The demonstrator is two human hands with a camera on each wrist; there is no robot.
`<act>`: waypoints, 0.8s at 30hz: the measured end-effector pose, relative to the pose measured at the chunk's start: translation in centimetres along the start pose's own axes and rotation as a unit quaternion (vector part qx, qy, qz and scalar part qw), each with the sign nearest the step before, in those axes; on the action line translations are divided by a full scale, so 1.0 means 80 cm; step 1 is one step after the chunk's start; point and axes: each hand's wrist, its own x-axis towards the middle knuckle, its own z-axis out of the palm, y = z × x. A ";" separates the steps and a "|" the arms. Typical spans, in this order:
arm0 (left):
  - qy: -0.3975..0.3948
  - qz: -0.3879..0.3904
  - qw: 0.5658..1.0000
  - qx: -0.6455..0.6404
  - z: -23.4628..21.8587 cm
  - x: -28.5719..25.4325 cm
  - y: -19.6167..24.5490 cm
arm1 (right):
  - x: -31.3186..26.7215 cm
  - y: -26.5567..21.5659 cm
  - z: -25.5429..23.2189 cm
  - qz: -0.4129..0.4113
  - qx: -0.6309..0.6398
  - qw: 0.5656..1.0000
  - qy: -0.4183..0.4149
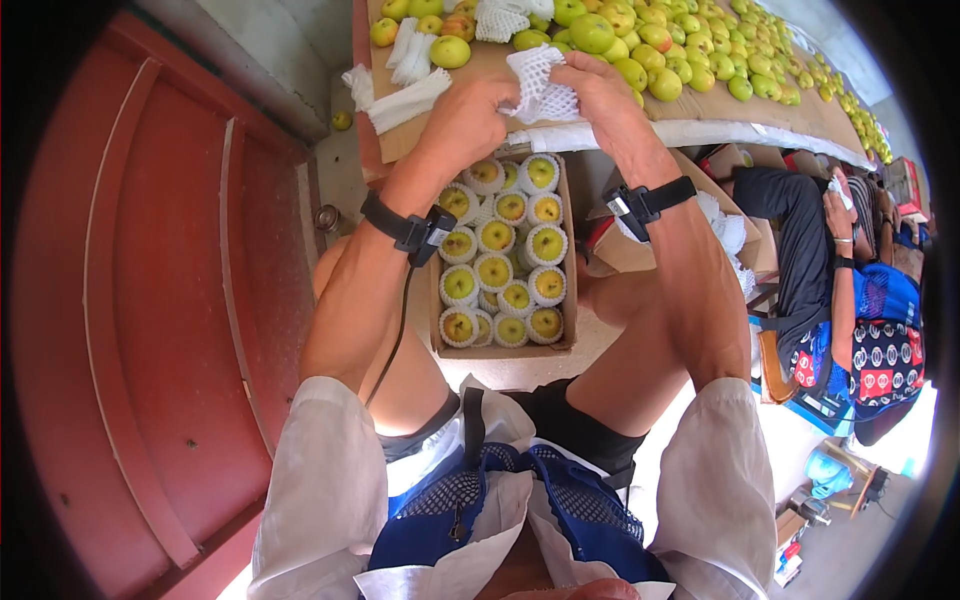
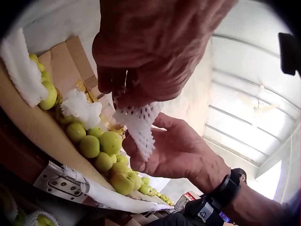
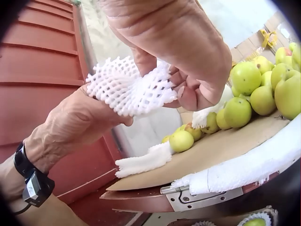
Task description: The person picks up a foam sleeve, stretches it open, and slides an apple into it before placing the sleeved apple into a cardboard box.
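A white foam net sleeve (image 1: pixel 540 88) is stretched between both hands above the table's near edge. In the head view the left hand (image 1: pixel 478 118) grips its left side, and the right hand (image 1: pixel 598 92) pinches its right upper part. The right wrist view shows the net (image 3: pixel 131 87) spread over the left hand's fingers, partly hiding them, while the right hand's thumb and fingers (image 3: pixel 186 92) pinch its edge. No apple shows inside the net. Below the hands, a cardboard box (image 1: pixel 568 300) holds several apples in white nets.
Loose green and reddish apples (image 1: pixel 665 84) cover much of the cardboard-topped table (image 1: pixel 400 138). More foam nets (image 1: pixel 410 102) lie at its left. A red door (image 1: pixel 180 300) stands at left. Another person's arm (image 1: pixel 842 290) and a carton of nets (image 1: pixel 755 235) are at right.
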 end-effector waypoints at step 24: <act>0.047 -0.039 0.960 -0.273 -0.017 0.019 0.003 | -0.003 -0.006 -0.011 0.011 0.075 0.996 -0.045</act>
